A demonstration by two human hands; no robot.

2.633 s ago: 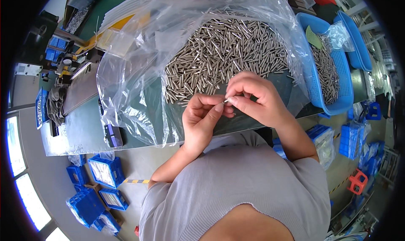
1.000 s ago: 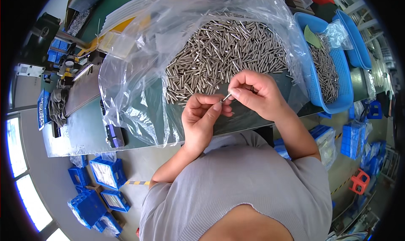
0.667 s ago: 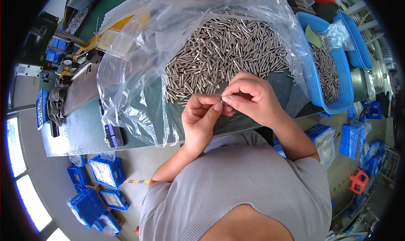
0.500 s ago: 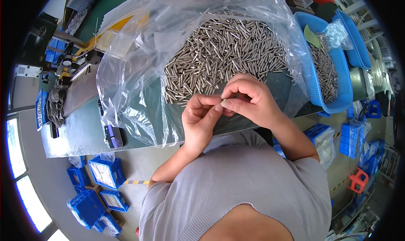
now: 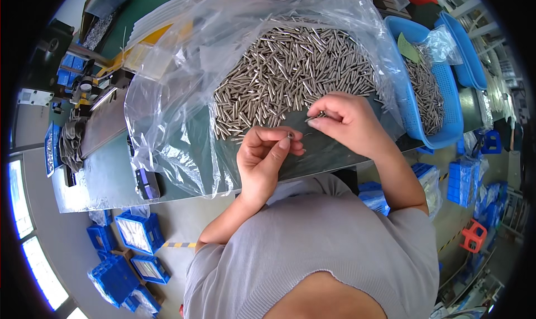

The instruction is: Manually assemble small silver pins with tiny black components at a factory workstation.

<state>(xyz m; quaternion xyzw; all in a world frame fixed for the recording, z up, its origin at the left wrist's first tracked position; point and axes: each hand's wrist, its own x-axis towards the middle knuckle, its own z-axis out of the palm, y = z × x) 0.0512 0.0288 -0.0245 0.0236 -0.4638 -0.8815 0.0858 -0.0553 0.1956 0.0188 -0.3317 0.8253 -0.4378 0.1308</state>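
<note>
Hands working small parts over a pile of metal pins.

The right hand (image 5: 349,121) pinches one pin (image 5: 314,117) between thumb and forefinger, just above the near edge of the pile (image 5: 290,76) on the clear bag (image 5: 184,96). The left hand (image 5: 265,160) is curled, fingertips closed on a tiny ring-like part (image 5: 290,135), too small to identify. The blue tray (image 5: 416,112) at right is partly cut off by bag folds.

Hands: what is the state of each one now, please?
Left hand: fingers closed on a small metal piece.
Right hand: fingers pinching a metal pin.
</note>
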